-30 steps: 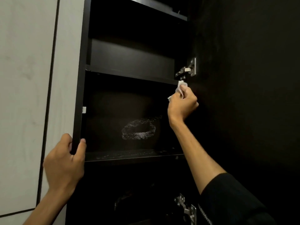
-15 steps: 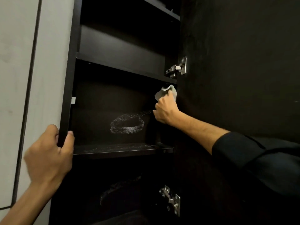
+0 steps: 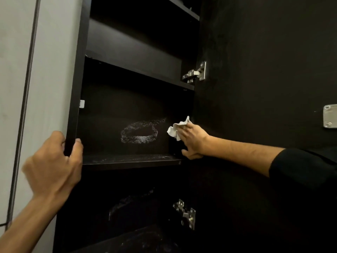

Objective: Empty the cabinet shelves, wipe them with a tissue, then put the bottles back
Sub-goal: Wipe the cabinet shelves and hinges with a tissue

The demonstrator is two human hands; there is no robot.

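Wiping stage. We've got the left hand wrapped round the front edge of the cabinet's left side panel, thumb inside, fingers outside. That's a brace, most likely to steady us while the other arm reaches deep. Firm closed grip on the panel, nothing else in it.

Right hand is inside the middle compartment, pressing a crumpled white tissue flat against the right inner wall, just above the shelf. Fingers are spread flat over the tissue rather than pinching it; a palm press covers more surface per pass.

No bottles in view; shelves we can see are bare, so emptying looks done.

Still dirty: a whitish ring mark on the back panel, just left of the tissue and not touching it, plus speckled residue along the shelf. A similar faint mark shows in the compartment below.

Door hangs open on the right, hinge exposed, which keeps access clear.

Our read: ring mark and shelf are next; dried residue may need more pressure than a dry tissue can take without tearing.
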